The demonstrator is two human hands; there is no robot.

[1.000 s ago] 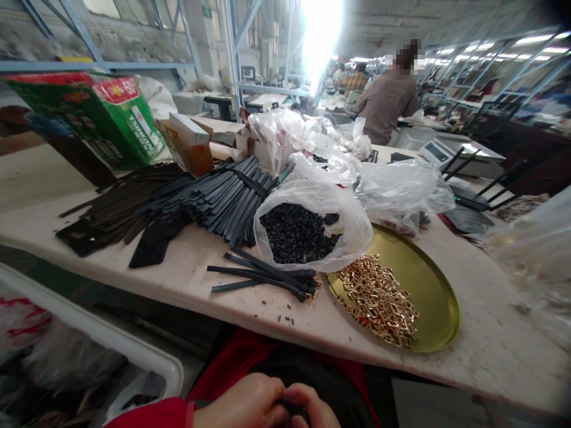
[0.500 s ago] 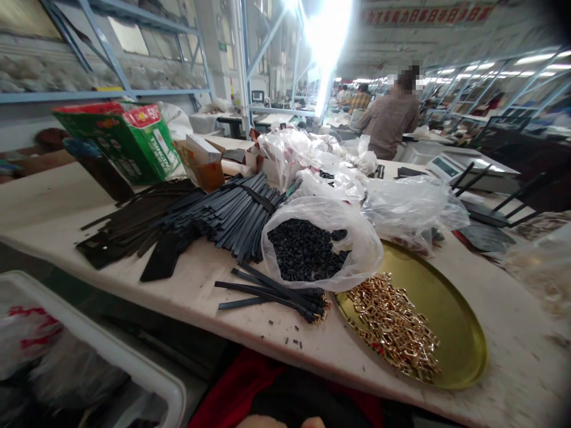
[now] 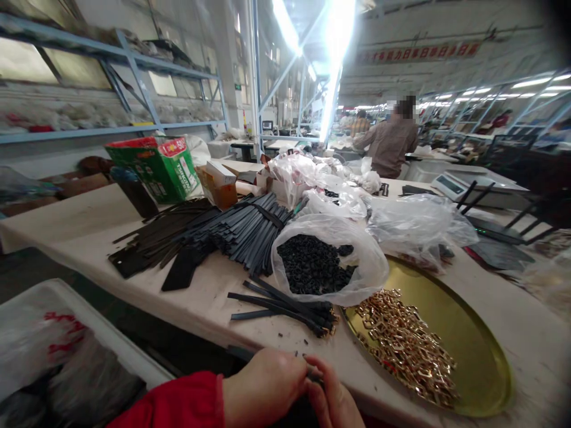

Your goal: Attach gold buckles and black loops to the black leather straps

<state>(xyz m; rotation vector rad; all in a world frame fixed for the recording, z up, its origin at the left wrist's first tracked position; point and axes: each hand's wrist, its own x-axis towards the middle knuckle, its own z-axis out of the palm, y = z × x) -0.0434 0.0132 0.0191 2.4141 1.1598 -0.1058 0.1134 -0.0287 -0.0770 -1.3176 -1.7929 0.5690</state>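
Observation:
At the table's front edge my left hand [image 3: 266,383] is closed around a dark strap [image 3: 239,352], whose free end sticks out to the left. Close against it, my right hand [image 3: 333,393] pinches the strap's other end; the small part between the fingertips is mostly hidden. Just beyond lie several black straps [image 3: 281,309] with gold metal ends. Behind these, an open plastic bag [image 3: 377,261] holds many small black loops [image 3: 312,264]. To the right, a gold oval tray [image 3: 484,351] carries a heap of gold metal buckles [image 3: 408,345].
A big bundle of dark straps [image 3: 250,232] spreads across the table's middle. Behind it stand a green carton [image 3: 167,172], a bottle [image 3: 138,193] and a small cardboard box [image 3: 218,187]. A white bin [image 3: 111,339] is at lower left. Farther off, a person [image 3: 388,145] faces away.
Both hands have risen into view from the bottom edge, with the strap between them. The camera has tilted up a little, so the table's things appear lower and further right.

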